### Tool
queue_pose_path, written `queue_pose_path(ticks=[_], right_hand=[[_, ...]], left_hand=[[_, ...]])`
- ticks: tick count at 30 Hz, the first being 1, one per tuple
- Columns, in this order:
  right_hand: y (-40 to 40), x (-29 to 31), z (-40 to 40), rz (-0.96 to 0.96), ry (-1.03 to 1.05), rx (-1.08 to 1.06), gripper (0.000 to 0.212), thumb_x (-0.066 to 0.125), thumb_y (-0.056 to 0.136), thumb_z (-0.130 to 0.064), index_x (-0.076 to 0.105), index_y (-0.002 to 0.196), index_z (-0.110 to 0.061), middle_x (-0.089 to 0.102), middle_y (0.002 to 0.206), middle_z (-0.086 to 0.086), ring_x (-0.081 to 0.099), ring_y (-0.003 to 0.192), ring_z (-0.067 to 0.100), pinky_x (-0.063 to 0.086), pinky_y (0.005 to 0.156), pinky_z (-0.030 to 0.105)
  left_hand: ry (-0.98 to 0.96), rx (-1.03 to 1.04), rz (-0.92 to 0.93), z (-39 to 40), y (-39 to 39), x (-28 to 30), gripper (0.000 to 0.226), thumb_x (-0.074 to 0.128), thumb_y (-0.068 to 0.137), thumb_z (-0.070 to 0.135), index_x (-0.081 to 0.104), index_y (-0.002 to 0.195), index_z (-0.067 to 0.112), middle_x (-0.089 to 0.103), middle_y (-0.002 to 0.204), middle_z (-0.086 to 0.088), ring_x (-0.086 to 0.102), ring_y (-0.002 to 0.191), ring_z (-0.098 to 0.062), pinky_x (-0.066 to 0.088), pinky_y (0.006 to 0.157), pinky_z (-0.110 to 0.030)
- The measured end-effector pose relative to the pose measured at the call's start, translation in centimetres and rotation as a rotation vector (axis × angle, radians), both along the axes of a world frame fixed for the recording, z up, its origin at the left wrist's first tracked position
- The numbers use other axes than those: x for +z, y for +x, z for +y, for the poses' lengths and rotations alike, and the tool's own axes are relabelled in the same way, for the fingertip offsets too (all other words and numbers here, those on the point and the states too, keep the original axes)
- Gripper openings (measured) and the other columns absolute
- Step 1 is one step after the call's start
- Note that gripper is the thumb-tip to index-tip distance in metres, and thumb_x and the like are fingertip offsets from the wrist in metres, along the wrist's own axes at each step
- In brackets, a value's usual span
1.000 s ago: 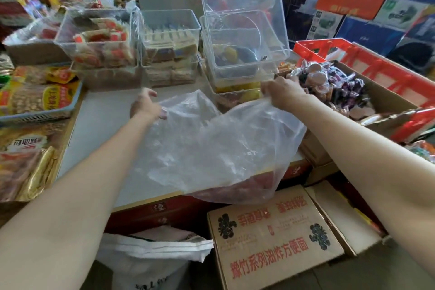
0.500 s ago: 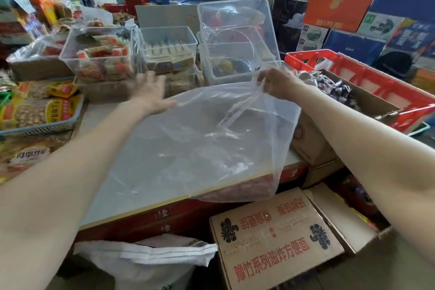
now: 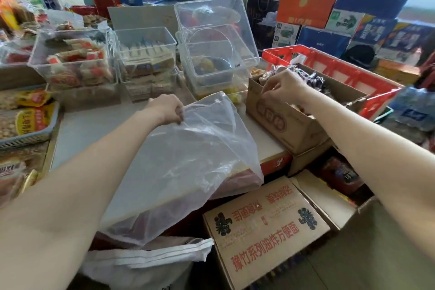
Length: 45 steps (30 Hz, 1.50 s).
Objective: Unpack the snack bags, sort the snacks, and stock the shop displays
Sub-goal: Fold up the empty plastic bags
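An empty clear plastic bag [image 3: 188, 162] hangs over the front edge of the white counter [image 3: 94, 129]. My left hand [image 3: 166, 109] grips the bag's top edge. My right hand [image 3: 281, 85] is off the bag, fingers loosely curled, at the near rim of a brown cardboard box [image 3: 287, 122] filled with dark wrapped candies [image 3: 313, 80]. I cannot tell whether it holds a candy. Behind the bag stands a stack of clear plastic bins [image 3: 211, 54], the top one tilted, with yellow snacks at the bottom.
More clear bins hold red-and-white snack packs [image 3: 75, 66] and brown bars [image 3: 146, 59]. A blue basket of packets [image 3: 26, 122] sits left. A red crate [image 3: 329, 66] stands behind the candy box. On the floor are a printed carton [image 3: 266, 226] and a white sack [image 3: 150, 263].
My right hand let go of the bag and moved right to the candy box. The bag dropped lower and now hangs from my left hand alone.
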State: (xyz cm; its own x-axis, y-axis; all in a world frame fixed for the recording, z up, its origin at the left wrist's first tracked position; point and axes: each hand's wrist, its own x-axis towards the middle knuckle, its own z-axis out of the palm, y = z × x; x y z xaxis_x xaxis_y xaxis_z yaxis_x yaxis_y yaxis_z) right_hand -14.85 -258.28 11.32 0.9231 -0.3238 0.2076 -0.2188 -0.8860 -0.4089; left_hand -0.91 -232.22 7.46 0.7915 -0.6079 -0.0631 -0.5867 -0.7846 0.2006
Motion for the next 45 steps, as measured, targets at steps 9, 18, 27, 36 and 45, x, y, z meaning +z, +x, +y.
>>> queue_pose_path(ticks=[9, 18, 27, 36, 45], right_hand=[[2.2, -5.5, 6.7, 0.090, 0.252, 0.110, 0.021, 0.070, 0.084, -0.019, 0.069, 0.095, -0.001, 0.062, 0.087, 0.008, 0.056, 0.084, 0.017, 0.043, 0.076, 0.027], [-3.1, -5.0, 6.7, 0.205, 0.481, 0.140, 0.015, 0.075, 0.077, -0.009, 0.068, 0.089, -0.003, 0.064, 0.078, 0.003, 0.059, 0.072, 0.012, 0.049, 0.073, 0.021], [-22.8, -4.9, -4.5, -0.025, 0.101, -0.914, 0.018, 0.057, 0.085, -0.006, 0.070, 0.098, -0.004, 0.065, 0.108, 0.019, 0.057, 0.107, 0.035, 0.046, 0.083, 0.034], [-45.9, 1.1, -4.9, -0.162, -0.427, -1.267, 0.030, 0.043, 0.088, -0.011, 0.061, 0.108, 0.002, 0.057, 0.114, 0.028, 0.046, 0.113, 0.042, 0.036, 0.094, 0.046], [-42.0, -3.9, 4.4, 0.481, -0.145, -0.599, 0.024, 0.062, 0.088, -0.030, 0.052, 0.076, -0.012, 0.061, 0.092, 0.014, 0.058, 0.092, 0.030, 0.042, 0.075, 0.033]], left_hand=[[-0.149, -0.178, 0.157, 1.3, -1.6, 1.5, 0.055, 0.077, 0.075, 0.017, 0.055, 0.125, 0.014, 0.057, 0.117, -0.002, 0.049, 0.123, -0.022, 0.032, 0.105, -0.025], [-0.461, -0.288, -0.124, -4.7, -8.0, 6.4, 0.037, 0.070, 0.082, 0.026, 0.064, 0.112, 0.006, 0.067, 0.107, -0.011, 0.060, 0.102, -0.026, 0.040, 0.080, -0.028], [-0.378, -0.647, -0.062, -15.0, -20.3, 6.6, 0.019, 0.063, 0.086, 0.024, 0.067, 0.096, 0.008, 0.062, 0.092, -0.009, 0.057, 0.090, -0.026, 0.044, 0.080, -0.033], [-0.306, -0.911, 0.100, -19.9, -37.5, 6.6, 0.002, 0.063, 0.087, 0.020, 0.064, 0.086, 0.018, 0.054, 0.077, 0.008, 0.050, 0.083, -0.014, 0.040, 0.094, -0.040], [-0.011, -0.493, -0.513, -13.5, -28.4, 5.9, 0.027, 0.047, 0.092, 0.012, 0.063, 0.113, 0.019, 0.061, 0.115, -0.012, 0.052, 0.114, -0.030, 0.028, 0.105, -0.045]])
